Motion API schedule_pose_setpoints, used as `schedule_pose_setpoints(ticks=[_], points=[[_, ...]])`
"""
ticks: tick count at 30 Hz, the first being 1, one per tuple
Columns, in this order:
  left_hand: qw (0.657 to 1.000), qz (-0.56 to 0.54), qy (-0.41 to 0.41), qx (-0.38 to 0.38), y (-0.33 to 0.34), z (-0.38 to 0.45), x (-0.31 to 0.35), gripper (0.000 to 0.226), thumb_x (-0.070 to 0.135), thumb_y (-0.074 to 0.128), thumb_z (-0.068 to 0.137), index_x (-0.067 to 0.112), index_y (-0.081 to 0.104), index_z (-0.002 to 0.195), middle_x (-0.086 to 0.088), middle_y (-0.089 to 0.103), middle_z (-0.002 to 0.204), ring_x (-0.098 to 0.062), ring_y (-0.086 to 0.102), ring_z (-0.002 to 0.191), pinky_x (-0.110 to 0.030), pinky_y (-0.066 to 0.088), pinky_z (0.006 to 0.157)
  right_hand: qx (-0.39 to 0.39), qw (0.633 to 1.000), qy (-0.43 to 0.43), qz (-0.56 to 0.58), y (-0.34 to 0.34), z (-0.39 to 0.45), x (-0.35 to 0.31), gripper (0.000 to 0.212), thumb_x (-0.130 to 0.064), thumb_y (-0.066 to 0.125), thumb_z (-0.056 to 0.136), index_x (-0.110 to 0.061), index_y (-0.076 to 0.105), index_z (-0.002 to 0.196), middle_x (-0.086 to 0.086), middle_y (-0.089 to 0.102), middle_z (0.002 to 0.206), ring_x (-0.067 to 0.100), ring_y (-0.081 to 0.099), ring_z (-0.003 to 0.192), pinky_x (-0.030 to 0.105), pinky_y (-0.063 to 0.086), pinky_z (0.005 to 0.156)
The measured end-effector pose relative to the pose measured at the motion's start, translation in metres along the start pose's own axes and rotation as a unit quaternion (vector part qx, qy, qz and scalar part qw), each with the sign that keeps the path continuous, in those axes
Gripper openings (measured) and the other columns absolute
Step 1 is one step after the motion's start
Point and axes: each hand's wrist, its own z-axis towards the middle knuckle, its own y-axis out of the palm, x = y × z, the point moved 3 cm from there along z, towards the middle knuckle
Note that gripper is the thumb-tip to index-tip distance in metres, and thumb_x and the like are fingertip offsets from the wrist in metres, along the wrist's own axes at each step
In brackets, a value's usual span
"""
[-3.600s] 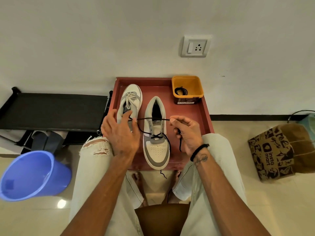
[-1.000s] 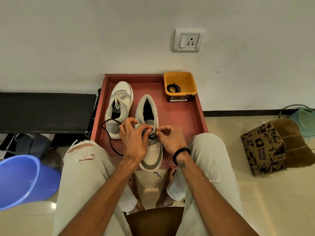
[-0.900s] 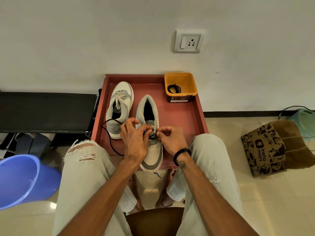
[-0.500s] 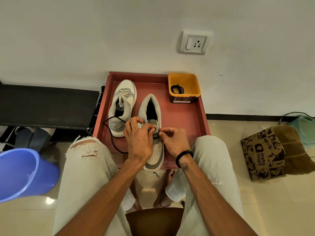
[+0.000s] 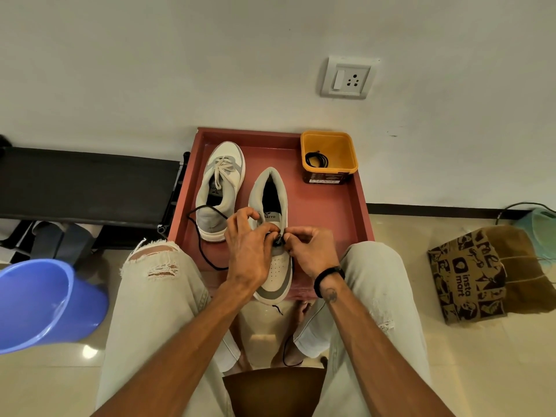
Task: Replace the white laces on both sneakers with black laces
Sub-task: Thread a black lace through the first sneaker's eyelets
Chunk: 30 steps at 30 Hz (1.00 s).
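Observation:
Two white-and-grey sneakers lie on a red tray (image 5: 331, 206). The left sneaker (image 5: 221, 188) keeps its white lace (image 5: 223, 168) and points away from me. The right sneaker (image 5: 273, 236) points toward me, with a black lace (image 5: 200, 236) partly threaded through it. My left hand (image 5: 249, 248) and my right hand (image 5: 313, 249) meet over its eyelets, both pinching the black lace. One end loops left over the tray; the other hangs below the toe. The eyelets under my fingers are hidden.
An orange tub (image 5: 329, 155) at the tray's back right holds a coiled black lace (image 5: 316, 160). A blue bucket (image 5: 45, 305) stands at my left knee, a black bench (image 5: 84, 185) left of the tray, a paper bag (image 5: 478, 272) on the floor at right.
Since 3.6 s ago my hands have come together from holding the lace stretched apart. In the last second they stay at the eyelets with only small finger shifts; the view tilted slightly.

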Motion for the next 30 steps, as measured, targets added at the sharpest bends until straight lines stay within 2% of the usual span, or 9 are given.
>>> schedule_pose_setpoints(ticks=[11,17,20,22,24,25,27,28,30], points=[[1.000,-0.005,-0.015,-0.001,0.001,0.004,-0.001,0.012,0.026,0.074,0.093,0.024,0.078,0.104,-0.008,0.043,0.132,-0.027,0.035,0.125,-0.041,0.039,0.099,0.003,1.000,-0.001,0.008,0.005,0.003,-0.002,0.010,-0.014,0.071,0.093,-0.019,0.074,0.085,0.002,0.077,0.082,0.022,0.075,0.080,0.042,0.063,0.078],[1.000,0.011,-0.019,-0.018,-0.003,0.005,-0.004,0.015,0.033,0.074,0.093,0.027,0.079,0.105,-0.008,0.045,0.136,-0.031,0.039,0.126,-0.051,0.045,0.099,0.070,0.997,-0.017,-0.020,0.002,0.008,-0.010,0.013,-0.012,0.057,0.096,-0.019,0.065,0.088,-0.002,0.073,0.082,0.014,0.072,0.079,0.039,0.061,0.079],[0.999,0.012,-0.024,-0.017,-0.005,0.005,-0.006,0.014,0.035,0.077,0.091,0.028,0.080,0.103,-0.007,0.047,0.134,-0.030,0.040,0.125,-0.052,0.044,0.100,0.117,0.980,0.017,0.162,-0.009,0.013,-0.015,0.011,-0.011,0.045,0.103,-0.018,0.053,0.098,0.008,0.076,0.093,0.024,0.075,0.089,0.041,0.063,0.082],[0.999,0.013,-0.025,-0.017,-0.006,0.003,-0.007,0.015,0.037,0.076,0.091,0.028,0.080,0.102,-0.007,0.047,0.134,-0.029,0.040,0.126,-0.052,0.043,0.101,0.126,0.927,0.041,0.350,-0.021,0.012,-0.026,0.012,-0.007,0.038,0.107,-0.015,0.045,0.101,0.011,0.074,0.083,0.026,0.075,0.075,0.037,0.062,0.075],[0.999,0.013,-0.024,-0.018,-0.007,0.002,-0.007,0.016,0.038,0.075,0.091,0.028,0.079,0.103,-0.007,0.047,0.134,-0.029,0.040,0.126,-0.053,0.043,0.101,0.146,0.893,0.042,0.423,-0.036,0.012,-0.031,0.007,-0.010,0.041,0.107,-0.013,0.047,0.103,0.006,0.063,0.071,0.019,0.063,0.058,0.038,0.058,0.065],[0.999,0.014,-0.024,-0.018,-0.007,0.002,-0.007,0.017,0.038,0.075,0.092,0.028,0.079,0.104,-0.008,0.047,0.134,-0.029,0.040,0.126,-0.053,0.043,0.101,0.156,0.911,0.030,0.381,-0.040,0.014,-0.031,0.006,-0.013,0.046,0.106,-0.014,0.051,0.102,0.001,0.060,0.070,0.014,0.057,0.056,0.035,0.055,0.061],[0.999,0.020,-0.026,-0.019,-0.008,0.001,-0.007,0.017,0.038,0.074,0.092,0.028,0.079,0.104,-0.008,0.048,0.134,-0.029,0.041,0.126,-0.053,0.044,0.100,0.132,0.981,-0.060,0.126,-0.040,0.014,-0.034,0.007,-0.019,0.058,0.100,-0.021,0.063,0.096,-0.009,0.065,0.079,0.009,0.060,0.068,0.028,0.052,0.066],[0.999,0.022,-0.025,-0.019,-0.008,0.001,-0.007,0.017,0.038,0.074,0.092,0.028,0.079,0.105,-0.008,0.047,0.134,-0.030,0.041,0.125,-0.053,0.044,0.100,0.080,0.989,-0.117,-0.034,-0.033,0.010,-0.035,0.009,-0.021,0.061,0.097,-0.024,0.068,0.092,-0.012,0.066,0.081,0.007,0.061,0.073,0.023,0.050,0.068],[0.999,0.024,-0.022,-0.020,-0.008,0.001,-0.007,0.017,0.038,0.073,0.093,0.028,0.078,0.106,-0.009,0.047,0.134,-0.030,0.041,0.125,-0.052,0.044,0.099,-0.028,0.946,-0.166,-0.278,-0.013,0.003,-0.030,0.014,-0.023,0.064,0.095,-0.024,0.071,0.083,-0.013,0.062,0.070,0.006,0.056,0.066,0.023,0.043,0.058]])
